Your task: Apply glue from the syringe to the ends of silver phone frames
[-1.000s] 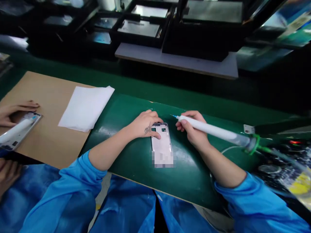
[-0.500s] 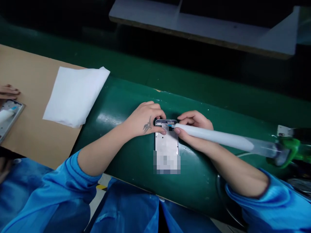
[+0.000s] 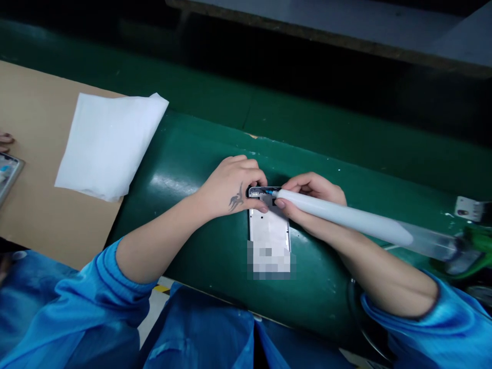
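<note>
A silver phone frame (image 3: 269, 228) lies flat on the green mat (image 3: 215, 246). My left hand (image 3: 230, 187) grips its top left corner, thumb lying across the frame and fingers curled over the top edge. My right hand (image 3: 311, 197) is closed around a long white glue syringe (image 3: 346, 218), held like a pen. The syringe's blue needle tip touches the top end of the frame, right beside my left fingers. A green fitting (image 3: 467, 248) joins the syringe's rear end at the right.
A white sheet (image 3: 107, 143) lies on brown cardboard (image 3: 34, 205) to the left. At the far left edge a co-worker's fingertip (image 3: 4, 139) rests by another phone frame (image 3: 6, 174). A grey shelf (image 3: 346, 25) runs along the back. A small metal part (image 3: 472, 209) sits at right.
My right hand brought the syringe tip left, from above the mat onto the frame's top end. The camera tilted down, so the black trays at the back left the view.
</note>
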